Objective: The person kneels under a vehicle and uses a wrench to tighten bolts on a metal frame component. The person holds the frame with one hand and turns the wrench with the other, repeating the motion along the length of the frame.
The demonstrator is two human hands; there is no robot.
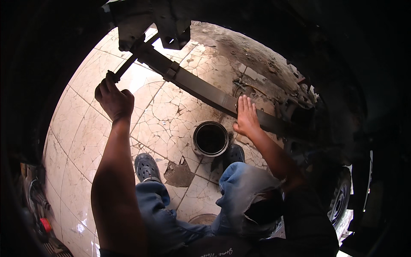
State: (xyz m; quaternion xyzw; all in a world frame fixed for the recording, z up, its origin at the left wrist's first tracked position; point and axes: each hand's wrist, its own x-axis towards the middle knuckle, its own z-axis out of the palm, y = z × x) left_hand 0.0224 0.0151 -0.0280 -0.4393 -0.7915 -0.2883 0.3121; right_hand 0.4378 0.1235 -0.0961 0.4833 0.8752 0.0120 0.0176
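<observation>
A long leaf spring (pixel 205 88) of flat steel runs slantwise under a vehicle, from a dark bracket (pixel 175 36) at the upper left toward the right. At its far left end a dark metal bar (pixel 126 65) sticks out toward me. My left hand (pixel 114 99) is closed round the near end of this bar; whether it is a tool or a vehicle part I cannot tell. Farther along, my right hand (pixel 247 116) lies against the leaf spring with its fingers stretched out and close together. A metal clip (pixel 171 71) wraps the spring between my hands.
An open round can (pixel 210 138) with a dark inside stands on the cracked tile floor (pixel 158 107), near my shoes (pixel 147 167). Dark vehicle parts hang overhead and at the right. A wheel (pixel 340 199) shows at lower right; clutter lies along the left edge.
</observation>
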